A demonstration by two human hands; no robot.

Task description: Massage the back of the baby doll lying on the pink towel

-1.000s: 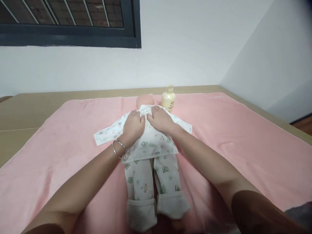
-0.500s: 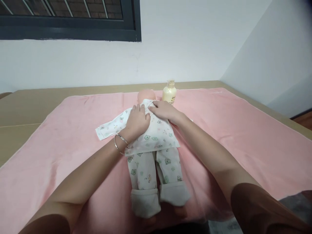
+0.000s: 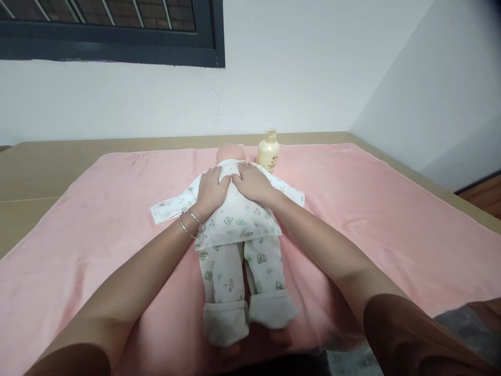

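A doll [image 3: 230, 152] lies on a pink cloth [image 3: 125, 193], its bald head toward the wall. It wears a white patterned top [image 3: 242, 224] and matching trousers [image 3: 227, 277] with turned-up cuffs. My left hand [image 3: 212, 190] rests flat on the upper left of the top, fingers spread, with silver bangles at the wrist. My right hand [image 3: 252, 183] lies flat on the upper right, its thumb close to the left thumb. Both sleeves stretch outward. Neither hand grips anything.
A cream pump bottle [image 3: 268, 152] stands just right of the doll's head. Behind the cloth runs a tan surface edge [image 3: 156, 143] along the white wall. A dark-framed window [image 3: 117, 49] is at the upper left.
My right hand has flattened onto the top and moved a little inward. The right sleeve now shows, spread outward. The view has shifted slightly.
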